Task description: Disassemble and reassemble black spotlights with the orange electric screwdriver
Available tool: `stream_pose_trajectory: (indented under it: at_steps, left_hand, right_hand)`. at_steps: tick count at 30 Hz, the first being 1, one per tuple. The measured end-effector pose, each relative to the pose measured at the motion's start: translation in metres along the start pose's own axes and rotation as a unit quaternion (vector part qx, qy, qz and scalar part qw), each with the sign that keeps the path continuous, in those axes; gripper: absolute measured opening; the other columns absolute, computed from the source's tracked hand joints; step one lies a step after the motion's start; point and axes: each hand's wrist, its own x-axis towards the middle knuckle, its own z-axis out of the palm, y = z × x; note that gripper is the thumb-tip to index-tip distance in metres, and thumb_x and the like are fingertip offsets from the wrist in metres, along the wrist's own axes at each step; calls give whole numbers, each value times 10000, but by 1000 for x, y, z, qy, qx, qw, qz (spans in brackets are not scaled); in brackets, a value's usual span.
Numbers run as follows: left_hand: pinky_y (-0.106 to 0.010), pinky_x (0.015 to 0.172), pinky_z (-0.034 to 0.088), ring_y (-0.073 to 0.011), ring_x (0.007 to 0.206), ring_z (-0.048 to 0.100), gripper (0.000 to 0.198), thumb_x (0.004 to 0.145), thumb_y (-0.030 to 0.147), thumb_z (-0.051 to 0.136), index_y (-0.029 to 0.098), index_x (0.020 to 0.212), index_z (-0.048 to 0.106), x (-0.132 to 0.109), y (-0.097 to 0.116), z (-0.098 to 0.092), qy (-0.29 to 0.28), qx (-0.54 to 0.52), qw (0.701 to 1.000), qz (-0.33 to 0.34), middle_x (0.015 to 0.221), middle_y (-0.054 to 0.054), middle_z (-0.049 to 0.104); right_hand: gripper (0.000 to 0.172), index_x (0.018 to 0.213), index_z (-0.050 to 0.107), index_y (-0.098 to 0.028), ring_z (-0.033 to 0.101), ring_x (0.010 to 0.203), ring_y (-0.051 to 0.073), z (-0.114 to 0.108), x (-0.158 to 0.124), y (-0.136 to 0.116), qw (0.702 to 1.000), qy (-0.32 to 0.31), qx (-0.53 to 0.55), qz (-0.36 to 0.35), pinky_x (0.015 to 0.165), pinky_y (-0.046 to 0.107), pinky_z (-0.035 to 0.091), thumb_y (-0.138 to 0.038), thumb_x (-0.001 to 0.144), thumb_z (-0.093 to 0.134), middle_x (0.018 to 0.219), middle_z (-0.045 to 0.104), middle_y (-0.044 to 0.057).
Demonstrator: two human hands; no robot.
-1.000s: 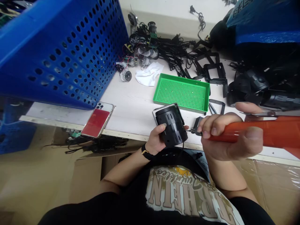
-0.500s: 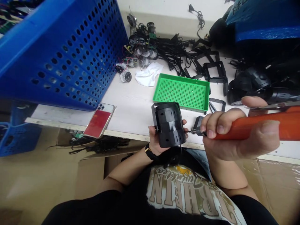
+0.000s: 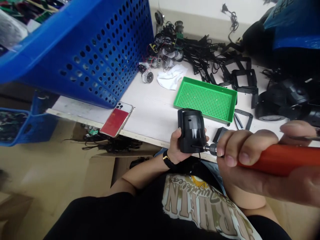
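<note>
My left hand [image 3: 175, 143] is wrapped round a black cylindrical lamp housing [image 3: 194, 130] with a bracket along its left side. A thin cable hangs from the housing's lower end. Closed round an orange electric screwdriver [image 3: 280, 158], my right hand [image 3: 250, 160] points the tool leftward. Its metal tip meets the right side of the housing near the lower end; the exact contact spot is too small to make out. Just beyond the screwdriver's tip lies a small black block [image 3: 220, 134] on the table.
Behind the housing sits a green perforated tray [image 3: 207, 115]. A large blue basket [image 3: 100, 66] and a phone [image 3: 116, 120] are to the left. Black cables [image 3: 205, 53], brackets [image 3: 243, 78], tweezers [image 3: 238, 121] and a white cloth [image 3: 171, 78] lie on the table [image 3: 147, 113].
The view has shifted, so the table things appear farther right. The housing has turned slightly in my left hand. The screwdriver tip has come closer against its lower right side.
</note>
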Motion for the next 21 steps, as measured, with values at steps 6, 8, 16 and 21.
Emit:
stream_pose_trajectory:
  at_steps: [6,8,16,21]
  left_hand:
    - [-555,931,621,-428,1135,754,904,618,905,719,176,1153,725,-2,0,10,-5,-11,1000,-23,1048,-154,805]
    - [-538,918,623,-421,1109,761,880,632,902,709,171,1122,727,-1,1,13,-8,-11,1000,-25,917,-132,796]
    - [-533,914,622,-428,1169,736,831,646,902,673,177,1050,716,3,0,11,-2,4,1000,-30,997,-158,795]
    - [-496,894,619,-375,983,771,702,672,843,702,185,914,706,3,-2,13,10,-12,1000,-17,655,-76,692]
  right_hand:
    - [350,1219,663,-294,597,518,178,12,-10,15,998,4,55,-18,615,435,610,-540,971,687,660,622,-47]
    - [333,1200,643,-305,620,548,190,14,-14,13,1000,3,30,-9,638,450,615,-553,980,672,673,619,-45]
    - [303,1132,652,-291,621,565,198,13,-12,12,1000,-2,30,-2,614,446,588,-542,968,694,670,625,-38]
    - [286,1153,666,-273,619,560,194,13,-9,13,999,-5,53,-5,614,431,568,-491,973,706,663,630,-41]
